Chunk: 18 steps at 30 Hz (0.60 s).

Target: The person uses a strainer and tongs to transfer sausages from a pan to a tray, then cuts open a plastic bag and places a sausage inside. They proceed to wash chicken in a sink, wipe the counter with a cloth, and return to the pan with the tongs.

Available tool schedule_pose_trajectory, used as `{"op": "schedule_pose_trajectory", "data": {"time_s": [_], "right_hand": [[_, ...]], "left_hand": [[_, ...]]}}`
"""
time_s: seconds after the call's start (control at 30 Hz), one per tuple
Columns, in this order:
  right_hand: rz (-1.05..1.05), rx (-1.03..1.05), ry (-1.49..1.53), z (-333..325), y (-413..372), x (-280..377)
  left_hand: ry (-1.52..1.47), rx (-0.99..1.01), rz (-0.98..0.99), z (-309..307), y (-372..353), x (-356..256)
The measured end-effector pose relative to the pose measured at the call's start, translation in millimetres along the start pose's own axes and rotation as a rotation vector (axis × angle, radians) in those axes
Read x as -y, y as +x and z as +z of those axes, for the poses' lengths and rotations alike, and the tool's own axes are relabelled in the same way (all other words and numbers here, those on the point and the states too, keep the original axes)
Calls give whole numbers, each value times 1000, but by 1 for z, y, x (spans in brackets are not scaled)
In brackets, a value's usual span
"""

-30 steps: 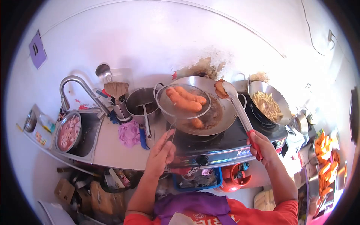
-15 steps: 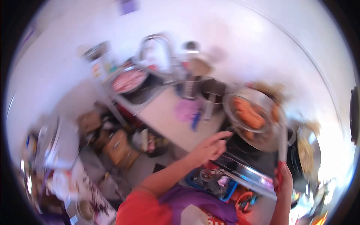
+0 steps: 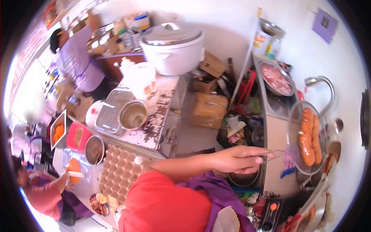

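A working kitchen is shown: a rice cooker (image 3: 172, 47), egg tray (image 3: 120, 170), sink (image 3: 278, 102) and stove (image 3: 272, 216) are seen.

Browned sausages (image 3: 308, 136) in raised strainer (image 3: 297, 127)

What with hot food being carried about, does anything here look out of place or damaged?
The left hand holds a strainer of sausages in mid-air near the sink. The table top is badly chipped and stained.

Strainer (image 3: 295, 116): fine metal mesh. Sausages (image 3: 307, 144): glossy. Tongs (image 3: 313, 197): metal, red plastic grip. Egg tray (image 3: 118, 174), 7 o'clock: matt paper pulp.
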State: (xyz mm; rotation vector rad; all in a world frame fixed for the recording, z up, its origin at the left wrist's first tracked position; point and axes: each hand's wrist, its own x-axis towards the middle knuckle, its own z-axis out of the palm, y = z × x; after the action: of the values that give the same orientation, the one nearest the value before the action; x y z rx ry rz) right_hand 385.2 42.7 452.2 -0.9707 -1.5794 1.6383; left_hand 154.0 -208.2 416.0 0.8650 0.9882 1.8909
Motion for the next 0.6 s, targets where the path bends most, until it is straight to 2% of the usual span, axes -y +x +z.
{"op": "schedule_pose_trajectory", "data": {"time_s": [0.03, 0.07, 0.13, 0.23, 0.3, 0.4, 0.53, 0.6], "right_hand": [[127, 154, 90, -2, 25, -25], [409, 409, 285, -7, 49, -42], [220, 390, -149, 55, 43, -32], [139, 866, 74, 126, 59, -47], [187, 1110, -7, 177, 62, -49], [323, 1389, -75, 264, 38, -48], [351, 1736, -249, 379, -22, -51], [306, 1875, -326, 433, -59, -64]], "left_hand": [[29, -76, 12, -9, -23, -7], [58, -151, 22, -17, -45, -12], [119, -326, 134, -30, -91, -8], [137, -663, 158, -24, -160, -16], [123, -913, 189, -15, -205, -7], [89, -1254, 269, 2, -260, 6], [121, -1715, 317, 12, -311, 15], [156, -1832, 338, 5, -338, 18]]}}
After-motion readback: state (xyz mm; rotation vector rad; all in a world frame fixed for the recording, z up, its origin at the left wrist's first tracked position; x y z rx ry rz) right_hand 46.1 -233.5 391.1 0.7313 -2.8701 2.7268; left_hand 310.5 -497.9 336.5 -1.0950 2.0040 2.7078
